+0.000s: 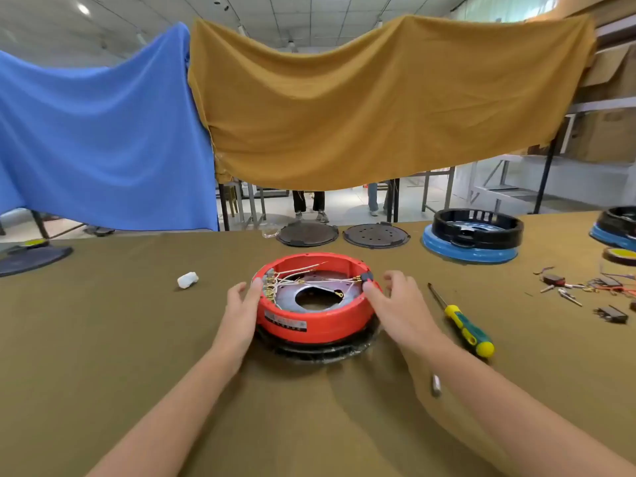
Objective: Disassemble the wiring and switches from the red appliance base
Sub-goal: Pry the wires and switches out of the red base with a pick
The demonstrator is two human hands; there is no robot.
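We find only one piece of lettering: a grey label [285,321] on the near outer wall of the red base [316,325]. It carries a reddish line of print above a darker line, but both are too small and blurred for us to read. We make out no other text, number, brand or sign on anything else.

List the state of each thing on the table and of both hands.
red base: open on top, wires still inside
white wires: loose, still attached
black switch: on the rim, at the right fingertips
left hand: open, against the base's left side
right hand: thumb at the switch, grip unclear
screwdriver: lying unused
blue base: set aside
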